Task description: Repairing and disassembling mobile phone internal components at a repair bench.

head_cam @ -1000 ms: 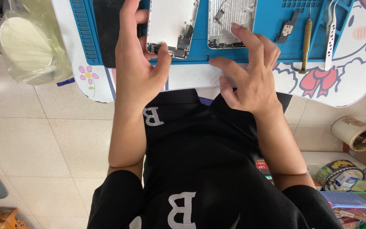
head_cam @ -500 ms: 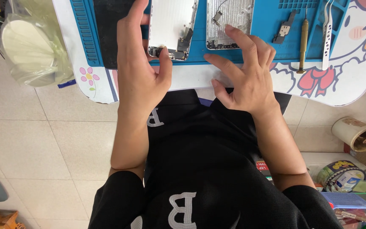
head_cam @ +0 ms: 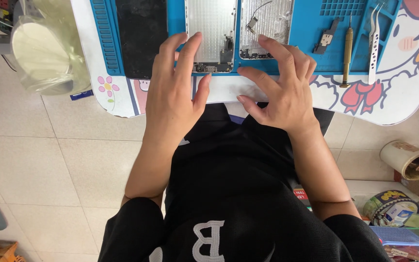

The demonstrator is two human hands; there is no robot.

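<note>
- The opened phone housing lies on the blue repair mat, its long axis running away from the person, its near end with the connector parts just past the left fingertips.
- The left hand is the nearer one: it hovers flat, fingers spread wide, holding nothing, with the housing straight ahead of it and a little toward the right hand.
- The right hand is also spread wide and empty, its fingertips at the near edge of a second silver plate just beside the housing.
- Count on the mat: two silver shells, one dark screen panel, one small black part, one brass-handled screwdriver, one pair of tweezers.
- The mat rests on a white cartoon-printed counter; a plastic-wrapped round thing stands at its left end.
</note>
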